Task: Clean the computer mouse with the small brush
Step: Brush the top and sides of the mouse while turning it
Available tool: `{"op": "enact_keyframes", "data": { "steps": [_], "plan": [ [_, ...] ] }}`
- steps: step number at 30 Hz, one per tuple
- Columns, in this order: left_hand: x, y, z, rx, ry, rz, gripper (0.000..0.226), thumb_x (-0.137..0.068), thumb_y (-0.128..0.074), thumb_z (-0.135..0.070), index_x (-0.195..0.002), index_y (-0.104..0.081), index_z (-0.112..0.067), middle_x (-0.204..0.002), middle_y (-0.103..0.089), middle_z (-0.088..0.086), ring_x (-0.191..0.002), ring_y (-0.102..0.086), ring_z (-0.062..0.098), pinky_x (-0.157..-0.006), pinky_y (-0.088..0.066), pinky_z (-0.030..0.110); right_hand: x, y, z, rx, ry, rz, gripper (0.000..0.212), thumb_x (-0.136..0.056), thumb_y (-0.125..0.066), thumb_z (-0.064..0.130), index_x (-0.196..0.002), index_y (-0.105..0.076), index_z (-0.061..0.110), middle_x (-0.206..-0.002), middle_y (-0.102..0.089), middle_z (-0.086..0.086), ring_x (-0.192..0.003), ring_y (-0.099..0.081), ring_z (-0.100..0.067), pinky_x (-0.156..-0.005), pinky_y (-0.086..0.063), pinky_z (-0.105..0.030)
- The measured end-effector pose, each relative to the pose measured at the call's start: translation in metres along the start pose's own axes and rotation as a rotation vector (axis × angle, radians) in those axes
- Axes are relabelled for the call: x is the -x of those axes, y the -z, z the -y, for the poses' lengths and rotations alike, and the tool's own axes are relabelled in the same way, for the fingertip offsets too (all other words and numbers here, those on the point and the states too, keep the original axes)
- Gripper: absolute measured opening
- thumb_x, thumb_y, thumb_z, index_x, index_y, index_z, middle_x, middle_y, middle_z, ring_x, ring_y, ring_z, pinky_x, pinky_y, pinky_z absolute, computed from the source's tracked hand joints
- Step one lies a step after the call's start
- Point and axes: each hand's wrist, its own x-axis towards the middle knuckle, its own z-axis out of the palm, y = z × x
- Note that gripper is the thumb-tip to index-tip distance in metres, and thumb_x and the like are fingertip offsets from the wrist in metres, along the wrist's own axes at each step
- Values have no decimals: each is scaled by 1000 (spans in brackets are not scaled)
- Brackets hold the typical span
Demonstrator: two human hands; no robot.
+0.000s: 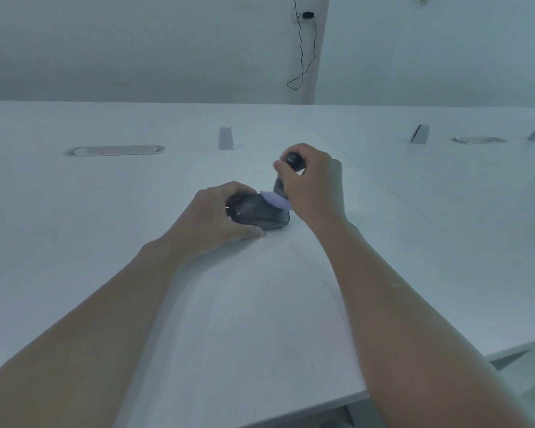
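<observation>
Holding the mouse [258,213] down on the white table [90,211], the left hand [212,222] was curled around its near and left side, with the thumb along the front edge and the fingers wrapped over the far side. The mouse sat near the middle of the table, just past the person's arms. The right hand [314,183] was at about two o'clock from the mouse, closed tight around the dark handle of the brush [280,193]. The handle stood almost straight up, and its top end poked out above the fingers. The pale purple bristles pointed down and touched the top of the mouse, on the right part of its back. The two hands were very close, nearly touching. I think the brushing was in the middle of going on, but I cannot tell how much of the mouse was clean. A few things could go wrong from here. If the right hand pushed too hard, the bristles could bend flat and stop sweeping. If the left hand let go a bit, the mouse could slide away on the smooth table. The left hand also covered much of the mouse, so that part might get missed. Far away at twelve o'clock stood a small white block [226,138], well apart from the work.
</observation>
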Motion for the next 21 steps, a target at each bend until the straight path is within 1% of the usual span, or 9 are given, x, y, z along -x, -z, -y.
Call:
{"op": "enact_keyframes", "data": {
  "steps": [2,4,6,9,11,13,16,19,21],
  "plan": [
    [0,0,1,8,2,-1,55,-67,-93,-20,-116,-68,-27,-101,-75,-12,-94,-71,10,-88,-59,33,-3,5,-10,79,-65,2,7,-90,-68,17,-87,-72,12,-80,-69,5,-83,-66,-20,-71,-43,-23],
    [0,-1,0,15,1,-3,55,-67,-92,-19,-116,-69,-26,-101,-75,-11,-94,-71,12,-89,-59,35,-3,7,-15,106,-96,3,8,-91,-67,16,-88,-72,11,-79,-68,4,-82,-66,-21,-70,-42,-24],
    [2,-1,-1,10,-2,-2,55,-65,-91,-24,-115,-68,-28,-101,-74,-11,-94,-71,12,-89,-59,37,0,7,-10,47,-60,9,8,-90,-68,16,-87,-72,10,-78,-69,5,-76,-64,-12,-69,-43,-21],
    [2,0,-1,-7,15,1,56,-66,-92,-27,-116,-68,-28,-100,-74,-12,-92,-71,10,-86,-59,34,8,2,10,-122,27,38,5,-90,-73,16,-86,-73,12,-73,-67,10,-53,-55,0,-58,-38,-7],
    [1,0,-1,-12,33,-4,54,-68,-92,-26,-114,-66,-26,-98,-73,-13,-87,-70,6,-79,-59,29,14,-5,22,-212,73,88,5,-88,-77,19,-86,-74,15,-73,-68,10,-48,-50,-5,-56,-40,-10],
    [0,0,-2,-13,55,-10,48,-68,-91,-26,-104,-60,-30,-87,-70,-21,-77,-67,-6,-64,-51,13,21,-12,31,-253,111,168,6,-88,-79,21,-87,-74,16,-76,-70,7,-52,-53,-12,-56,-46,-18],
    [0,-1,-5,15,67,-24,50,-66,-88,-27,-95,-50,-39,-72,-65,-30,-69,-62,-12,-60,-42,6,27,-23,33,-216,160,208,5,-89,-77,17,-91,-74,13,-75,-67,7,-51,-52,-5,-57,-42,-9],
    [-1,-2,-5,22,71,-23,65,-65,-92,-26,-117,-52,-29,-90,-70,-17,-76,-68,-1,-70,-53,19,21,-23,30,-183,141,110,6,-90,-75,15,-90,-72,10,-75,-65,8,-55,-54,3,-60,-38,-5],
    [-1,-3,-3,38,67,-10,71,-66,-94,-22,-124,-53,-27,-104,-71,-15,-87,-70,1,-78,-56,22,14,-18,25,-141,105,59,7,-90,-75,17,-88,-72,10,-74,-65,8,-58,-54,8,-61,-37,-4]
  ]
}}
